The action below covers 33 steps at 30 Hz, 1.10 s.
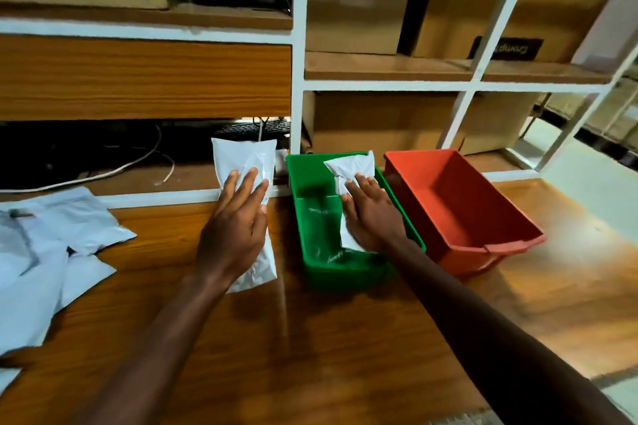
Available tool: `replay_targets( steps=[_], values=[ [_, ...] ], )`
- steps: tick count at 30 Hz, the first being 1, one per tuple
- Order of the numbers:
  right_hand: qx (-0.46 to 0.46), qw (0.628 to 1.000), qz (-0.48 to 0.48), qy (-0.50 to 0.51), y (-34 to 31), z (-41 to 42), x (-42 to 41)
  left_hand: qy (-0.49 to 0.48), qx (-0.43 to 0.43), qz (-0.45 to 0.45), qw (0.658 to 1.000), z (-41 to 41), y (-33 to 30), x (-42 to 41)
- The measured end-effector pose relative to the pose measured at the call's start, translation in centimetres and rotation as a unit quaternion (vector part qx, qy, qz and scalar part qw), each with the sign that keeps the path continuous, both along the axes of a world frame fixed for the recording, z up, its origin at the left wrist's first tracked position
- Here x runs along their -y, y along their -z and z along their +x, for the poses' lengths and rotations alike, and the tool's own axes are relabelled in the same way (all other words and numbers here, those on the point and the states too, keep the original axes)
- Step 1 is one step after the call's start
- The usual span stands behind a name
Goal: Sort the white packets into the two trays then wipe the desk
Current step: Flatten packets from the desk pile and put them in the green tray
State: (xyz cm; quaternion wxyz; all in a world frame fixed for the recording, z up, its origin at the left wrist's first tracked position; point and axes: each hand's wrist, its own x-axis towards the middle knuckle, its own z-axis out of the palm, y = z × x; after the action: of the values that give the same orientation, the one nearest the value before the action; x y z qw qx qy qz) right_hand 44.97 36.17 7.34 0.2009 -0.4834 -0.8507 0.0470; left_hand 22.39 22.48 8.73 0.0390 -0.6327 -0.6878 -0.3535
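Observation:
A green tray (310, 176) and a red tray (459, 203) stand side by side on the wooden desk (328, 338). My right hand (371, 214) grips a white packet (352, 166) that sits inside the green tray, against its right wall. My left hand (236, 228) grips a second white packet (243, 157) just left of the green tray, above the desk. A loose pile of white packets (51, 252) lies at the desk's left edge. The red tray holds nothing that I can see.
A white-framed shelf unit (298, 79) with cardboard boxes (359, 0) rises right behind the trays. A black keyboard (252, 129) and a white cable (103, 174) lie in the low shelf behind my left hand.

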Motion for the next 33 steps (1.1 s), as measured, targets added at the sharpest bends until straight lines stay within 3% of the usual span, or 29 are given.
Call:
replay_targets(
  steps=[6,13,24,30,33],
  values=[
    [0.097,0.99,-0.095,-0.047,4.0,-0.6,-6.4,-0.059,0.001,-0.033,0.998,4.4,-0.1,-3.3],
    [0.155,0.975,-0.144,-0.069,7.5,-3.3,-11.0,-0.086,-0.009,-0.041,0.995,3.4,-0.1,-4.5],
    [0.131,0.96,-0.249,0.01,11.0,-3.4,-12.1,-0.019,-0.008,-0.016,1.0,0.3,1.9,-7.2],
    [0.175,0.962,-0.209,0.011,11.3,-3.4,-11.8,0.001,0.0,-0.003,1.0,1.2,2.3,-8.8],
    [0.152,0.966,-0.21,-0.004,9.2,-3.4,-12.2,0.006,-0.004,0.005,1.0,2.0,2.1,-9.2]
  ],
)
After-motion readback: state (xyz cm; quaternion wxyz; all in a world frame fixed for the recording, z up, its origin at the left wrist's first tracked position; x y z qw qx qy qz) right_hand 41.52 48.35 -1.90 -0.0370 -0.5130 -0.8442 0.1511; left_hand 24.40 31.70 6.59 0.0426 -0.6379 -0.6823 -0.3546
